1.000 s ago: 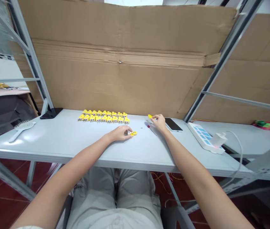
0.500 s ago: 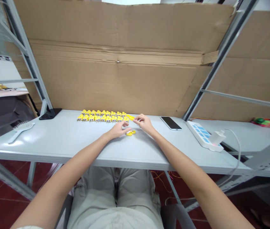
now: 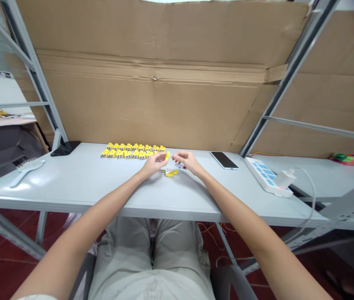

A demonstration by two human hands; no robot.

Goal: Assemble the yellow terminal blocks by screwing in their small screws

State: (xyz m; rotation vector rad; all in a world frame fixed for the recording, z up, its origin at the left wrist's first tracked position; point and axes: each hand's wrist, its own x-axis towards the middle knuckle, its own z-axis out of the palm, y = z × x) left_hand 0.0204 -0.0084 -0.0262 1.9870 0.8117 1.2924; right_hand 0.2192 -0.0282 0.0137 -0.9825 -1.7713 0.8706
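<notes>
My left hand (image 3: 154, 164) is closed in a pinch on a small yellow piece (image 3: 167, 156), held upright at its fingertips. Just to the right, my right hand (image 3: 187, 161) has its fingers drawn together; whether anything sits between them is hidden. Below those fingers a small white and red item (image 3: 180, 166) shows, and I cannot tell if it is touched. On the table between the hands lies a yellow and white figure part (image 3: 170, 172). Two rows of small yellow figures with dark eye-like spots (image 3: 127, 154) stand behind my left hand.
A phone (image 3: 224, 160) lies to the right, before a white power strip (image 3: 267, 177) with a plugged-in charger and cable. At the left is a hairbrush (image 3: 28, 167). Cardboard (image 3: 151, 108) closes off the table's back, between grey metal posts (image 3: 284, 79).
My left hand has moved slightly left and up and now pinches a yellow piece. The longer yellow strip beside my right fingertips no longer shows there. My right hand has barely moved.
</notes>
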